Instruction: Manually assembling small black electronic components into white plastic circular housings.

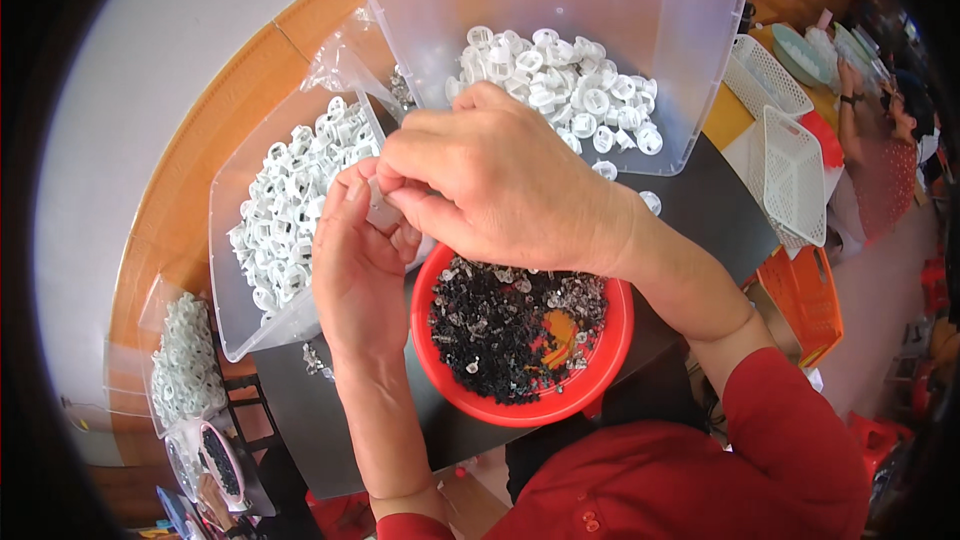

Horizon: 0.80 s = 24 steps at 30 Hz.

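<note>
My left hand is raised in front of the left bin, its fingers curled around a small white plastic part. Above it, my right hand has thumb and fingers pinched together at the left fingertips, by the top of that part. Whatever lies in this pinch is hidden by the fingers. Below the hands, a red round basin holds small black pieces, small clear pieces and something orange-yellow.
White parts fill a clear bin at the left. Another clear bin at the back holds round-topped white parts; two lie on the dark table outside. White baskets and another person are at the right.
</note>
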### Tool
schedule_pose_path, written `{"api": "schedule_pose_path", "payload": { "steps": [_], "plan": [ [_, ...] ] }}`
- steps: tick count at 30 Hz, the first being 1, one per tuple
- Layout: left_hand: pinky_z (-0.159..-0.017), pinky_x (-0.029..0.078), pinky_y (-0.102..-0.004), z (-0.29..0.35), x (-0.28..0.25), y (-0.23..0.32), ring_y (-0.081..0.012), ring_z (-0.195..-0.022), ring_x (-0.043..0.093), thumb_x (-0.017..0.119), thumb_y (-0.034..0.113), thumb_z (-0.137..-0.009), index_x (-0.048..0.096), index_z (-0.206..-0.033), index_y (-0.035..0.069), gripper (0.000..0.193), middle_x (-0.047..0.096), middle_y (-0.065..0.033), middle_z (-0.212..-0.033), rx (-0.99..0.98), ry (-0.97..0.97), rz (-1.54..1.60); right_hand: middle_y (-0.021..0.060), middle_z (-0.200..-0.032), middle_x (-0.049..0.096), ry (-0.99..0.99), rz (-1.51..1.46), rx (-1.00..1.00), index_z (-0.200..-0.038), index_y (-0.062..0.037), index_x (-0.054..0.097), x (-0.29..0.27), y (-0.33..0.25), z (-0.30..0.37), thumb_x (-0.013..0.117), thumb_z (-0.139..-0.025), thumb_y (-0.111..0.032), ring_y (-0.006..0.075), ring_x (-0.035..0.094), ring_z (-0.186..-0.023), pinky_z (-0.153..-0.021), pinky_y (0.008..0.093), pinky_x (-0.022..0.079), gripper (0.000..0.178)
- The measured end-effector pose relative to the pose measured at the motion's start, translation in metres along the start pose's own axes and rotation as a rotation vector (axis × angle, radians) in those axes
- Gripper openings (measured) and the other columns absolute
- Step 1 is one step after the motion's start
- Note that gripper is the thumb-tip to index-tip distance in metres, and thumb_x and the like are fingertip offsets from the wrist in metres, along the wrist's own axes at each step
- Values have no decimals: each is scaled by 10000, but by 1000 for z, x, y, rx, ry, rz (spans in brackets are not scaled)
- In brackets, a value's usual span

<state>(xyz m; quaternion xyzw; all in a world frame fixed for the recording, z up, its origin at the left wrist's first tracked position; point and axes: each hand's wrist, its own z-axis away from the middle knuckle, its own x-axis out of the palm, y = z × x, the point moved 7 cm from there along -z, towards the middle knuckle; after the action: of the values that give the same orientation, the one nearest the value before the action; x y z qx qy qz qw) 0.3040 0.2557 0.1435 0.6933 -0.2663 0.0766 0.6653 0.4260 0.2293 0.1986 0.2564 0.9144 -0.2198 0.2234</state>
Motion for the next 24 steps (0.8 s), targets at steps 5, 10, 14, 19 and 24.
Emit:
{"api": "schedule_pose_path", "payload": {
  "steps": [5, 10, 14, 19, 24],
  "plan": [
    [-691, 448, -236, -1, -10, 8, -106, -785, 560, 498, 210, -955, 562, -1133, -8, 289, 607, -35, -970, 17, 110, 30, 45, -719, 597, 27, 14, 14, -786, -68, 587, -4, 5, -2, 649, -786, -94, 252, 574, -656, -673, 355, 412, 68],
    [-637, 406, -247, 2, -13, 14, -137, -725, 510, 502, 207, -942, 561, -1131, -32, 311, 592, -71, -972, 59, 96, 39, 115, -649, 621, 84, 46, -43, -678, -34, 616, -7, 0, -1, 631, -757, -108, 296, 620, -616, -620, 400, 457, 110],
    [-640, 411, -251, 4, -10, 21, -145, -745, 514, 493, 202, -940, 565, -1129, -42, 316, 603, -108, -1004, 93, 21, 57, 114, -658, 622, 78, 86, -40, -691, -31, 621, -12, 1, -1, 627, -767, -114, 294, 627, -632, -630, 393, 464, 113],
    [-622, 406, -252, 17, -3, 38, -162, -780, 521, 494, 186, -928, 563, -1142, -65, 336, 597, -164, -1058, 162, -94, 172, 94, -725, 621, 36, 40, 107, -797, -52, 622, -17, 4, 28, 665, -793, -83, 296, 608, -671, -613, 384, 456, 54],
    [-612, 397, -252, 35, 14, 49, -161, -760, 491, 495, 191, -930, 551, -1169, -74, 361, 581, -177, -1052, 209, -58, 148, 91, -760, 625, -229, 99, 277, -817, -64, 646, 1, 12, 93, 668, -801, -99, 300, 612, -711, -674, 397, 472, 44]
  ]
}}
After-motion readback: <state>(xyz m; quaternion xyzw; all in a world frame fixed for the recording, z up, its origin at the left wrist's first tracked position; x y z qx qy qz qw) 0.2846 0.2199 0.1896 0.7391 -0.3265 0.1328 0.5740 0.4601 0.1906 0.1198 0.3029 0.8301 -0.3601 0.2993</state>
